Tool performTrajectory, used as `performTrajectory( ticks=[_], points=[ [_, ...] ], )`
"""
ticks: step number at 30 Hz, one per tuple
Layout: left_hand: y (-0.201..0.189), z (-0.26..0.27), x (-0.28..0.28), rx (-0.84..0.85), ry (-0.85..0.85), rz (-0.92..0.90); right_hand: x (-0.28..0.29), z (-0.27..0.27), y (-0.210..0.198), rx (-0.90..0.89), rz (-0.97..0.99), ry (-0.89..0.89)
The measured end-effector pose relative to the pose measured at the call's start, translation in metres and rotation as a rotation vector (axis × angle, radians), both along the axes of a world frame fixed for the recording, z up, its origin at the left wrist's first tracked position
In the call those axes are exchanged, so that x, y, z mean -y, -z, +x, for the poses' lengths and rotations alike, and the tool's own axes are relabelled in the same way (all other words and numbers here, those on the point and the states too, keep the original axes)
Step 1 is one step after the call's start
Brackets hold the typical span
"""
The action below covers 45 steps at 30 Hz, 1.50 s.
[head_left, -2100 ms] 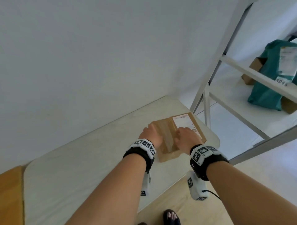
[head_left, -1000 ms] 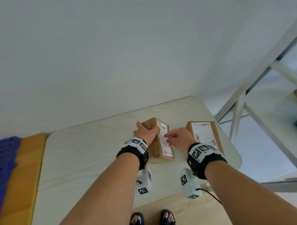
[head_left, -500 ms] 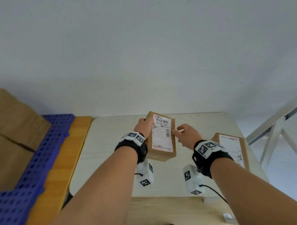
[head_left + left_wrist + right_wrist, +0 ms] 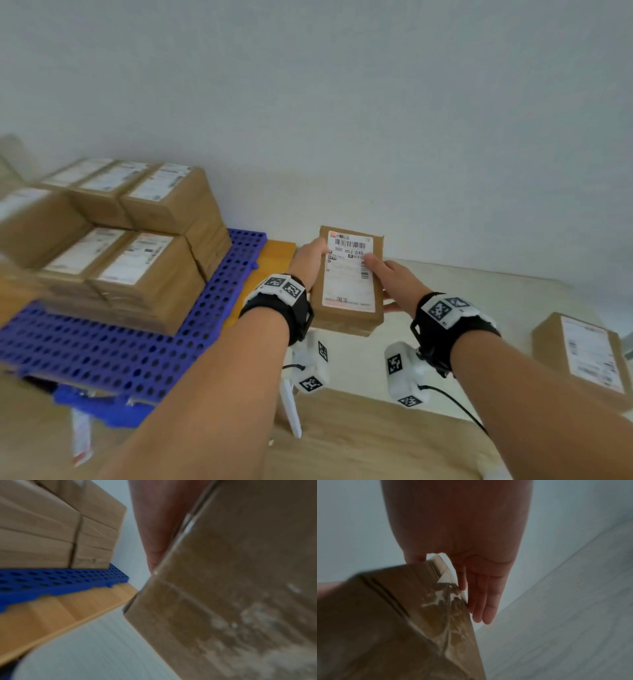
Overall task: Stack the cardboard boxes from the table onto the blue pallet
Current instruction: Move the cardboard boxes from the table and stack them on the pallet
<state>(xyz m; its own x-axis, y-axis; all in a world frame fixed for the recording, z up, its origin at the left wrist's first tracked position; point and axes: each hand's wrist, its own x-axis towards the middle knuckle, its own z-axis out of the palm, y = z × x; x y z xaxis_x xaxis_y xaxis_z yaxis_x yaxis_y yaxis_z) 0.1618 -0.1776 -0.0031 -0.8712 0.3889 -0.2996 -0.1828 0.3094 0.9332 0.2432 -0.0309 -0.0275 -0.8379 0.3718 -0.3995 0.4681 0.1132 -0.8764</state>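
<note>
A brown cardboard box (image 4: 349,284) with a white shipping label is held in the air above the pale table (image 4: 479,301), label up. My left hand (image 4: 313,251) grips its left edge, thumb on top. My right hand (image 4: 380,270) pinches its right edge, one digit lying on the label and straight fingers (image 4: 481,601) along the side. The blue pallet (image 4: 102,346) lies to the left with a stack of boxes (image 4: 137,260) on it. In the left wrist view the held box (image 4: 240,601) fills the right side, the pallet (image 4: 60,580) beyond.
A second labelled box (image 4: 582,356) lies on the table at the right edge. The pallet rests on an orange wooden surface (image 4: 277,253) that butts against the table. Its near and right parts are bare. A white wall stands close behind.
The box has come up off the table and moved left. My view has swung left, bringing the pallet's stack into sight. My right hand has closed onto the box's right edge.
</note>
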Motion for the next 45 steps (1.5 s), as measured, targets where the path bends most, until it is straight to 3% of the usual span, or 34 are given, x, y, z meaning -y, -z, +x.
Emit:
performTrajectory(
  ticks=[9, 20, 36, 45],
  points=[
    [-0.036, -0.022, 0.156, -0.073, -0.048, -0.035, 0.142, -0.035, -0.028, -0.095, -0.158, -0.021],
    [-0.075, -0.061, 0.308, -0.191, -0.239, -0.050, 0.279, -0.100, -0.068, -0.145, -0.119, -0.135],
    [-0.077, -0.220, 0.416, -0.421, -0.282, -0.445, 0.381, -0.261, -0.059, -0.083, -0.148, -0.216],
    [-0.068, -0.287, 0.443, -0.433, -0.283, -0.452, 0.399, -0.309, -0.045, 0.010, -0.068, -0.177]
  ],
)
